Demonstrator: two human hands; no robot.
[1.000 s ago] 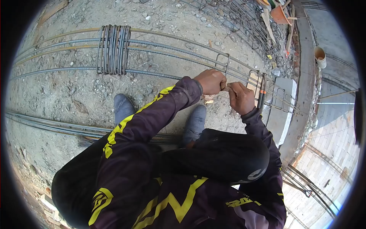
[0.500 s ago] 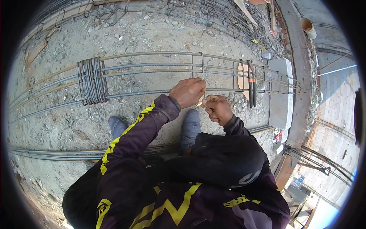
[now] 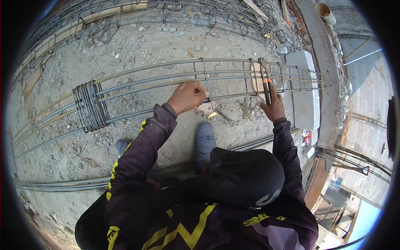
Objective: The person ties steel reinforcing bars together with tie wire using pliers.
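My left hand (image 3: 187,97) is closed in a pinch at the near bar of the rebar cage (image 3: 233,96), beside an upright stirrup (image 3: 204,75). Whatever its fingertips hold is too small to make out. To the right, my right hand (image 3: 273,107) has its thumb and fingers around the lower handles of a pair of pincers (image 3: 265,83) with orange bands. The pincers rest across the cage bars. Thin tie wire (image 3: 227,118) lies on the ground between my hands.
A coil-like stack of stirrups (image 3: 89,106) sits on the cage at left. A concrete block (image 3: 306,108) is under its right end. Loose bars (image 3: 75,184) run near my feet. Another cage (image 3: 166,12) lies beyond on rubble, with a bucket (image 3: 325,13) far right.
My right hand has left my left hand and moved right to the pincers' handles. My left hand stays pinched at the stirrup. The view has shifted slightly.
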